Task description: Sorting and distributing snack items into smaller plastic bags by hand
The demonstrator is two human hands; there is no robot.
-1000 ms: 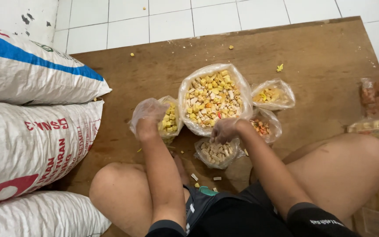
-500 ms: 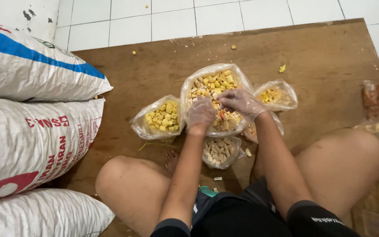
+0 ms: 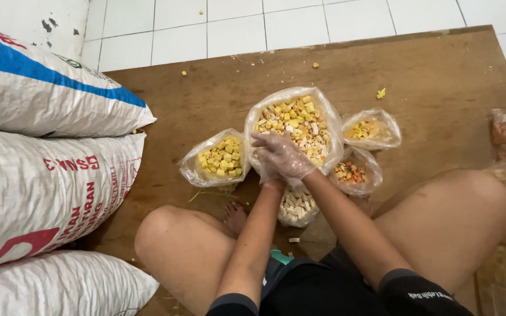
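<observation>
One view only — the head camera, worn by the seated person, looks steeply down over the knees at a brown board (image 3: 417, 76) on white tile (close enough that forearms fill the lower middle). Stacked sacks (image 3: 42, 169) edge the left — no second view shares the scene.

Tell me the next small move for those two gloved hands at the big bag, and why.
Probably scoop a handful out. Both hands, right hand over left hand, sit together at the near rim of the big mixed bag, which is open and full, while the smaller bag of yellow cubes lies open just beside it.
</observation>
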